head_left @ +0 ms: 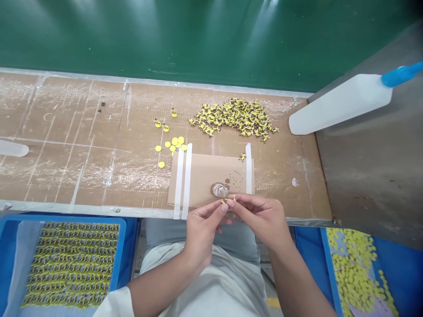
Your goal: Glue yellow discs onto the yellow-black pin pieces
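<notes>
My left hand [205,230] pinches the edge of a small yellow disc [223,202] between thumb and forefinger. My right hand [263,215] grips a tiny yellow and dark figurine [235,198], its fingertips meeting those of the left. Whether disc and figurine touch is hidden by the fingers. Both hands are over the front edge of a cardboard pad [206,169] taped to the bench. Just beyond them on the pad lies a blob of clear, glossy material [220,189]. One loose figurine [243,156] rests near the pad's right tape strip.
A heap of figurines [236,115] lies at the back. Loose yellow discs [175,141] and figurines on discs [165,128] are left of it. A white bottle with blue tip [343,103] is at right. Blue trays hold rows of figurines [71,264] and many discs [357,268].
</notes>
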Demonstrator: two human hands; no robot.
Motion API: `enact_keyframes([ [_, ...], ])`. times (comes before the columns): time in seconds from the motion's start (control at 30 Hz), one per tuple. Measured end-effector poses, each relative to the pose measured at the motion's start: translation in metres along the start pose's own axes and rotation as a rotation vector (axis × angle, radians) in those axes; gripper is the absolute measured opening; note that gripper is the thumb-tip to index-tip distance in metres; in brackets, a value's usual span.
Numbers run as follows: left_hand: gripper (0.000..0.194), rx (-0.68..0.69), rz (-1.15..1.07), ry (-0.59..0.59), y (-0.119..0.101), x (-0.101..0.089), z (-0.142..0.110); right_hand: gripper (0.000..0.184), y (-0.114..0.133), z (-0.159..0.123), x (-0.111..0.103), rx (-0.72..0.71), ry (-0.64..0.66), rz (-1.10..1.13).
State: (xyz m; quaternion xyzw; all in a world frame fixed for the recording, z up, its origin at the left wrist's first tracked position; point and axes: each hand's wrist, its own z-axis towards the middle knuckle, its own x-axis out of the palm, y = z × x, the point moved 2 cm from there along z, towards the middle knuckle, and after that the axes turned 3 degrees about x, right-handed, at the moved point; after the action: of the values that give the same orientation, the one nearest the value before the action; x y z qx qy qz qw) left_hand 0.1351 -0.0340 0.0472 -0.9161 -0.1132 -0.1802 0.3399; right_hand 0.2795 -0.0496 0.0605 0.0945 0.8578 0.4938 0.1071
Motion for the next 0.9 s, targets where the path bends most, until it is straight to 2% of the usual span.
enact_keyframes([
  [0.23,0.034,-0.003,0.003,-0.023,0.0021,0.0031,0.0016,0.029,-0.0013,0.0017,-0.0022,0.023,-0.040,-0.038],
  [0.9,0.038,-0.010,0.027,-0.073,0.0031,0.0053,0.0022,0.031,0.0019,0.0052,-0.0002,0.066,-0.032,-0.012],
])
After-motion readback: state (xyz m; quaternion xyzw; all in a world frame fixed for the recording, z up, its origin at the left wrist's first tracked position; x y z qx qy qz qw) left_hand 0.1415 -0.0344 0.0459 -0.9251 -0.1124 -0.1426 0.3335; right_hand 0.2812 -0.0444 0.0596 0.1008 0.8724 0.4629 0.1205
